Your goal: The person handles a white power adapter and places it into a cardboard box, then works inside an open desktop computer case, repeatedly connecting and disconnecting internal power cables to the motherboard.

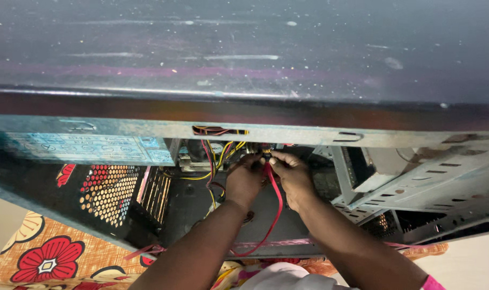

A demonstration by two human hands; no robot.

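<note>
An open desktop computer case (244, 64) lies on its side with its dusty black panel toward me. Both my hands reach deep inside it. My left hand (244, 180) and my right hand (294, 177) meet at a small connector at the top end of a flat red data cable (274, 215), fingertips pinching there. The red cable runs down between my wrists and curves left along the case floor. A bundle of yellow, red and black wires (218, 153) hangs just left of my left hand.
A power supply with a pale label (88, 147) and a perforated grille (107, 190) fill the left side. Grey metal drive bays (411, 182) stand at right. The case rests on an orange cloth with red flowers (51, 258).
</note>
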